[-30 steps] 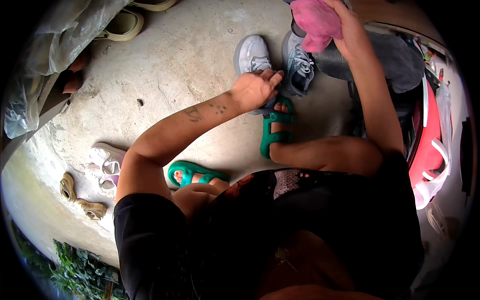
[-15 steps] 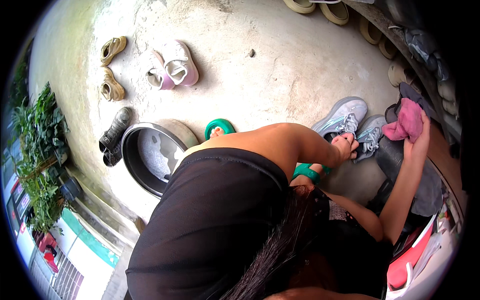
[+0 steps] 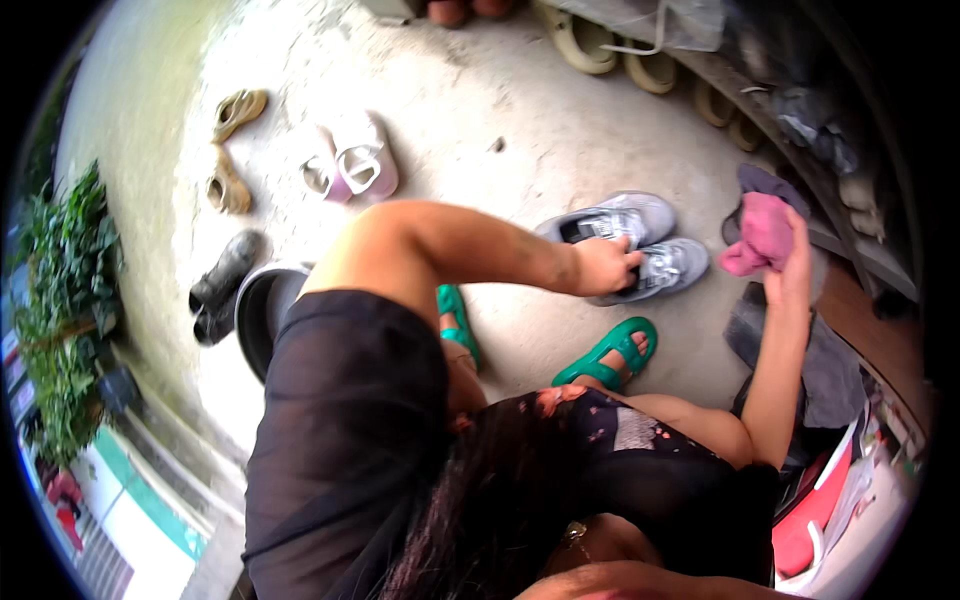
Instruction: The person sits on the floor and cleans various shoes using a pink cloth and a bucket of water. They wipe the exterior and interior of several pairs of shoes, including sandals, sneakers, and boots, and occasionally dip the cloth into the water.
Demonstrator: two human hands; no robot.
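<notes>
1. While the left hand (image 3: 606, 266) grasps at the openings of the grey shoes (image 3: 682, 263), whether it holds one or both cannot be told.
2. The shoes are side by side beyond the green sandals (image 3: 592, 361); an even, level grip should keep them paired.
3. The right hand (image 3: 790, 268) clutches the pink cloth (image 3: 760, 236), best kept clear of the shoes.

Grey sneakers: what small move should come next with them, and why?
I'd probably have the left hand firm its hold on the grey sneakers before shifting them: it alone is on the pair, near their openings, while the right hand is occupied with the pink cloth, apart from the shoes.
</notes>
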